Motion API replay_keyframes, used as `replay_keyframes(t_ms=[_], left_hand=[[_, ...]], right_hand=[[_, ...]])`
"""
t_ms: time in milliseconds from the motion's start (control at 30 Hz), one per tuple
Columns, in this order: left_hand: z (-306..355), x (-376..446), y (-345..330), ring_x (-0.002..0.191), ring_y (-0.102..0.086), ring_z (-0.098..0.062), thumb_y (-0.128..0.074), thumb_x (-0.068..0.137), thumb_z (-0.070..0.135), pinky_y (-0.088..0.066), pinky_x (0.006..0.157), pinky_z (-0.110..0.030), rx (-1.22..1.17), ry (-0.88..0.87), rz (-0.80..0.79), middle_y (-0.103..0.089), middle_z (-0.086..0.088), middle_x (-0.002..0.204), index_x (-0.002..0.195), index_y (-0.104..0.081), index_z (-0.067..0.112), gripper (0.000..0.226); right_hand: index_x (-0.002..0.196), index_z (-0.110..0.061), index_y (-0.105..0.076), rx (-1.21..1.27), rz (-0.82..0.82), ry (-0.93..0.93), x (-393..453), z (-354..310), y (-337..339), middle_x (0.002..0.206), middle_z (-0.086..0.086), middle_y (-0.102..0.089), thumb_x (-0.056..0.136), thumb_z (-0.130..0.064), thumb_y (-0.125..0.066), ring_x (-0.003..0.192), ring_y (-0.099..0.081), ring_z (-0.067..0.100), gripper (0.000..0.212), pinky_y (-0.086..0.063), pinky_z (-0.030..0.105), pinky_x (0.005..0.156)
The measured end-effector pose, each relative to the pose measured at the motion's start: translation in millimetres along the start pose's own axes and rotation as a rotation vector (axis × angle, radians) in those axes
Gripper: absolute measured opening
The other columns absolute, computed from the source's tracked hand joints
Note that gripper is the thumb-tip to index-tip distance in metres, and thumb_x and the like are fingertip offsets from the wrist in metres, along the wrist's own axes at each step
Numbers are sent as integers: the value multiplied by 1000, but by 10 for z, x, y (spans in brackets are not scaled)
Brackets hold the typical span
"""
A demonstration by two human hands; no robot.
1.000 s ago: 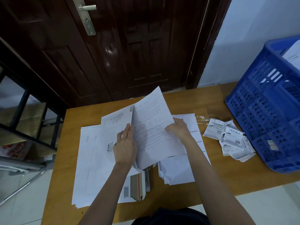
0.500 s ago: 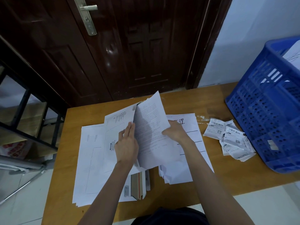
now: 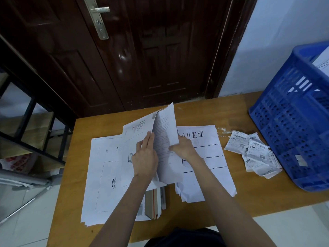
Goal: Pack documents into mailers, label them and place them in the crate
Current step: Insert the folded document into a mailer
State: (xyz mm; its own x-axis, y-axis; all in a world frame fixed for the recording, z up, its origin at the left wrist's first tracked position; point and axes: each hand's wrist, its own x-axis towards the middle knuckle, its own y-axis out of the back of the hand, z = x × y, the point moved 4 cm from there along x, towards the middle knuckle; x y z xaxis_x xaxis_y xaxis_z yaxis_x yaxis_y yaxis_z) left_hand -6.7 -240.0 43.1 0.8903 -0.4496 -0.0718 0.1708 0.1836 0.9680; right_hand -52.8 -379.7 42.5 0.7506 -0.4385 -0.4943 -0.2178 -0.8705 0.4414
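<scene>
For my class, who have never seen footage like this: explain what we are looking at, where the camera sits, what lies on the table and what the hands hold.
No machine here: a person's two bare hands, filmed by one camera worn on the head, looking down. The left hand rests with straight fingers on a white mailer, whose mouth is lifted. The right hand grips a printed document standing in that opening. On the wooden table lie more flat mailers, a sheet with handwriting, crumpled labels and a blue crate.
</scene>
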Motion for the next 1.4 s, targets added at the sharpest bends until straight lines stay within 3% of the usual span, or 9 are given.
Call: replay_keyframes(t_ms=[133, 233, 300, 433, 533, 633, 800, 1033, 1400], left_hand=[[-2, 1, 11, 136, -32, -17, -38, 99, 25, -52, 93, -42, -13, 2, 6, -21, 9, 157, 152, -14, 28, 58], [-6, 1, 9, 135, -33, -17, -40, 98, 26, -53, 92, -42, -21, 3, 7, -23, 9, 156, 151, -15, 28, 59], [6, -3, 9, 134, -35, -18, -41, 98, 25, -54, 91, -41, -31, -2, 16, -24, 9, 156, 151, -16, 28, 59], [85, -9, 20, 134, -33, -16, -37, 99, 21, -55, 87, -36, -29, -35, 35, -21, 10, 157, 152, -15, 26, 57], [127, -10, 30, 135, -31, -16, -36, 99, 21, -55, 87, -38, -35, -52, 30, -19, 10, 157, 152, -14, 26, 57], [117, -5, 32, 136, -31, -17, -36, 99, 20, -55, 86, -40, -39, -51, 33, -20, 10, 157, 152, -15, 26, 57], [120, 22, 43, 134, -33, -17, -40, 99, 21, -55, 87, -40, -68, -33, 42, -21, 9, 157, 151, -16, 27, 58], [223, 20, 69, 132, -36, -18, -39, 98, 15, -56, 81, -38, -86, -50, 60, -23, 10, 156, 151, -19, 26, 58], [245, 36, 66, 130, -38, -18, -41, 96, 12, -57, 77, -39, -103, -66, 76, -25, 11, 156, 151, -21, 26, 60]], right_hand=[[107, -6, -64, -28, -5, -76, 26, 33, 54, 97, 6, -63, 86, -20, -63, 91, -59, 22, 25, -46, 24, 68], [77, -4, -56, -57, 43, -94, 64, 44, 111, 74, 4, -54, 82, -8, -59, 72, -56, 21, 7, -46, 25, 54], [63, -7, -46, -98, 65, -71, 82, 23, 110, 65, 2, -46, 81, 0, -54, 62, -48, 17, 21, -36, 20, 45], [84, 4, -64, -156, 63, -20, 82, -6, 19, 74, 7, -54, 82, -3, -57, 72, -53, 20, 10, -33, 16, 41], [70, -3, -58, -118, 51, -40, 73, -12, -21, 65, 4, -49, 82, -8, -61, 62, -53, 16, 14, -34, 12, 39], [86, 1, -66, -5, 24, -121, 50, -6, 11, 80, 13, -64, 80, -18, -70, 75, -67, 24, 20, -53, 24, 50], [100, 2, -63, 84, -41, -207, 1, 2, 54, 96, 13, -64, 78, -4, -71, 79, -66, 26, 25, -57, 30, 53], [87, 3, -64, 55, -20, -157, 18, -33, -86, 90, 17, -67, 79, 4, -65, 81, -69, 36, 8, -59, 47, 70], [98, 1, -62, -11, -77, -196, -16, -76, -38, 90, 17, -66, 82, -1, -66, 80, -70, 32, 16, -60, 42, 72]])
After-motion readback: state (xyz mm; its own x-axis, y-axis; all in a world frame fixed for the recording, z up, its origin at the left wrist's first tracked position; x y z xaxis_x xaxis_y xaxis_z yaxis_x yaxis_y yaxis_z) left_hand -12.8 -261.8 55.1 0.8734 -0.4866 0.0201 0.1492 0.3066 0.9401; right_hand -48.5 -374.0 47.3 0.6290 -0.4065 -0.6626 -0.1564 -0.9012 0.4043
